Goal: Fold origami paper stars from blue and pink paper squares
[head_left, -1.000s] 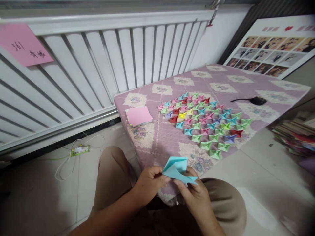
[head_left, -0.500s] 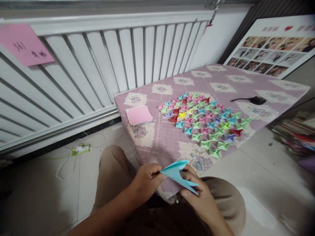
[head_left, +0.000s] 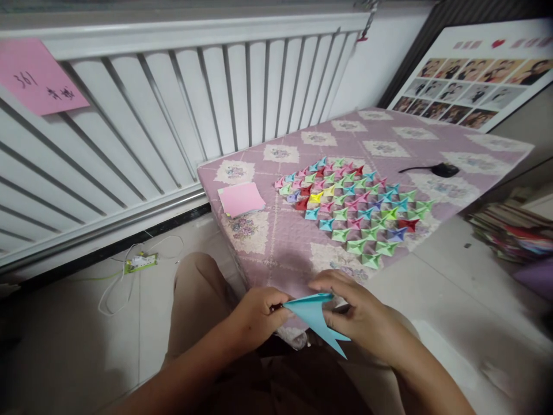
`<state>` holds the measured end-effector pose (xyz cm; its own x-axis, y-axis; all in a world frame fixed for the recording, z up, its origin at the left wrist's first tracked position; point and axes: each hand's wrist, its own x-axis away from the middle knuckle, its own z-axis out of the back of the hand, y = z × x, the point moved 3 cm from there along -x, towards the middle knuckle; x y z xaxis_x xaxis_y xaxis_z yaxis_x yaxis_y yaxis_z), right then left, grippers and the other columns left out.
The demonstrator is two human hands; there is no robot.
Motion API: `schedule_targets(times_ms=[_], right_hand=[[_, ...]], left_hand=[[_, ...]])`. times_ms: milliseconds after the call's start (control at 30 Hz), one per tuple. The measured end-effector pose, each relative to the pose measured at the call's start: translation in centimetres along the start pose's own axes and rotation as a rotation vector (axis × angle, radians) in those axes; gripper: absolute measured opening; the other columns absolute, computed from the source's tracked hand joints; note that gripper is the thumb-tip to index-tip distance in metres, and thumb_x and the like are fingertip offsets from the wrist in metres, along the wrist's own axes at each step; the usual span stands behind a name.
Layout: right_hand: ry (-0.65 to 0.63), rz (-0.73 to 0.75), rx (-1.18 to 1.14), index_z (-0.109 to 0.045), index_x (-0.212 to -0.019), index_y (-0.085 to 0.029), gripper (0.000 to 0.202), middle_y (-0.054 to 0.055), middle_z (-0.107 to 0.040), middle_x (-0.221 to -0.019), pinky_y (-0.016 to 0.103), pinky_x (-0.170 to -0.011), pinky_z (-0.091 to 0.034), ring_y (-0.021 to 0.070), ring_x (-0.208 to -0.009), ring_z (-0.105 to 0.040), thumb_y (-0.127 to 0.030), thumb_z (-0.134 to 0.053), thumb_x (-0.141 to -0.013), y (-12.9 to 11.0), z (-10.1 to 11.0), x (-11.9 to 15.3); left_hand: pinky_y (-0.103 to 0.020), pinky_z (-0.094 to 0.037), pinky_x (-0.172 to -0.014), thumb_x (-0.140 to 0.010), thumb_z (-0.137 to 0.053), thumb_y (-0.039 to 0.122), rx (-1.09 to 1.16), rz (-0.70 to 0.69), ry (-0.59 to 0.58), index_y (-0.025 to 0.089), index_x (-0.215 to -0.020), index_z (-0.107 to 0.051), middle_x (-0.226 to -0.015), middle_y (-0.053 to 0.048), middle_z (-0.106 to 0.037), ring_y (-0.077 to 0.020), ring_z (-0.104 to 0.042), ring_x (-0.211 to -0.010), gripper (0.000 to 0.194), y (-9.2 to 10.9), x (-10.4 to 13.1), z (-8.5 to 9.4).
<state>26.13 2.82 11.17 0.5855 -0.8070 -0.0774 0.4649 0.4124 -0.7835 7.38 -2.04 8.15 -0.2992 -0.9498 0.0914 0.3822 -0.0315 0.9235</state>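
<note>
A folded light-blue paper (head_left: 317, 316) with pointed ends is held over the near edge of the table. My left hand (head_left: 259, 317) pinches its left tip between thumb and fingers. At its right side is my right hand (head_left: 358, 311), thumb against the paper and fingers apart above the top edge. Beyond the hands, rows of small folded paper pieces (head_left: 340, 214) in green, blue, pink, red, purple and yellow lie on the flowered cloth. A stack of pink square paper (head_left: 242, 199) rests at the table's left.
The table (head_left: 280, 242) has a purple flowered cloth. A black object (head_left: 444, 169) with a cord lies toward its right. A white radiator (head_left: 233, 92) stands behind. A power strip (head_left: 141, 262) is on the floor at left, and piled papers (head_left: 510, 233) are at right.
My right hand has risen from the paper's lower points to its upper right edge, with its fingers spread more. The paper has tilted slightly downward at its right end. The view has shifted a little.
</note>
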Motion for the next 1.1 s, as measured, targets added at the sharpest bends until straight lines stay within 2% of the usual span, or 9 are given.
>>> schedule_targets(times_ms=[100,200,367,600,1100], right_hand=[[-0.113,0.074,0.040,-0.063,-0.088,-0.024,0.019,0.001,-0.062,-0.083,0.031,-0.075,-0.043,0.0181,-0.081,-0.057,-0.014,-0.058,-0.073,-0.7,-0.2,-0.8],[-0.146,0.111,0.049,-0.063,-0.081,-0.023,0.011,-0.001,-0.061,-0.076,0.029,-0.073,-0.040,0.0157,-0.075,-0.055,-0.015,-0.061,-0.074,-1.1,-0.6,-1.2],[-0.089,0.132,0.049,-0.061,-0.075,-0.023,0.005,-0.002,-0.061,-0.073,0.027,-0.069,-0.038,0.0144,-0.071,-0.055,-0.019,-0.066,-0.074,-1.1,-1.5,-1.4],[0.025,0.220,0.132,-0.058,-0.071,-0.021,0.006,0.000,-0.056,-0.065,0.028,-0.063,-0.034,0.0155,-0.065,-0.050,-0.021,-0.060,-0.076,-1.0,-2.0,-1.5],[-0.085,0.169,0.064,-0.052,-0.068,-0.021,0.011,-0.004,-0.049,-0.065,0.025,-0.060,-0.031,0.0129,-0.064,-0.047,-0.011,-0.057,-0.068,-0.9,-2.4,-1.5]], left_hand=[[-0.021,-0.035,-0.060,-0.082,-0.054,0.018,-0.025,-0.004,-0.018,0.015,-0.079,-0.070,-0.070,0.001,-0.062,-0.0113,-0.051,-0.063,0.016,0.2,0.1,-0.1],[-0.020,-0.036,-0.061,-0.080,-0.054,0.016,-0.037,0.005,-0.021,0.016,-0.080,-0.070,-0.073,0.001,-0.064,-0.0111,-0.052,-0.065,0.016,0.2,0.3,-0.2],[-0.020,-0.035,-0.060,-0.079,-0.054,0.015,-0.030,0.019,-0.031,0.015,-0.076,-0.069,-0.070,0.001,-0.062,-0.0109,-0.051,-0.064,0.016,0.2,0.4,-0.3],[-0.021,-0.033,-0.058,-0.078,-0.053,0.016,-0.036,0.024,-0.010,0.015,-0.072,-0.067,-0.066,0.002,-0.058,-0.0105,-0.048,-0.061,0.015,0.5,0.5,-0.2],[-0.021,-0.030,-0.055,-0.081,-0.052,0.027,0.099,0.036,-0.032,0.014,-0.071,-0.063,-0.062,0.004,-0.046,-0.0095,-0.040,-0.060,0.020,0.0,0.5,0.0]])
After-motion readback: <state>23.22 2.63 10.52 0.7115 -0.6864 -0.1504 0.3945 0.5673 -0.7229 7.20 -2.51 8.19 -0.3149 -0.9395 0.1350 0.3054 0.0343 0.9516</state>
